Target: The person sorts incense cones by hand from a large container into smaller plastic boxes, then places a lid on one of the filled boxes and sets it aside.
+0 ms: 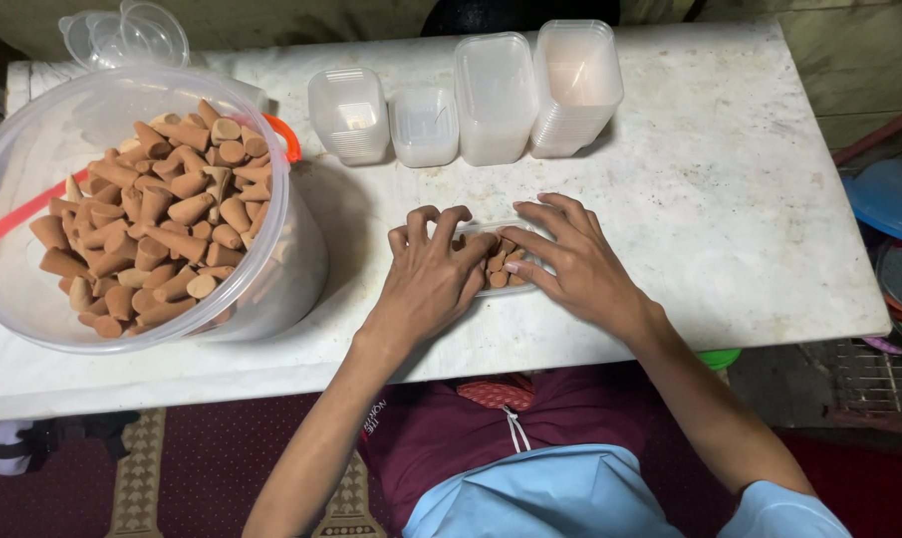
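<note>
Your left hand [433,274] and right hand [570,264] press spread fingers onto a clear tray [501,261] of brown cones [499,267] on the surface [730,199].

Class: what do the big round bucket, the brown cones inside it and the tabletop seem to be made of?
Large clear round bucket: thin glossy plastic, since you see through its wall. Brown tapered cones: matte, dry, perhaps pressed powder or clay; the look leaves it open. White tabletop: probably marble or stone, with grey mottling and a worn, dull surface.
</note>
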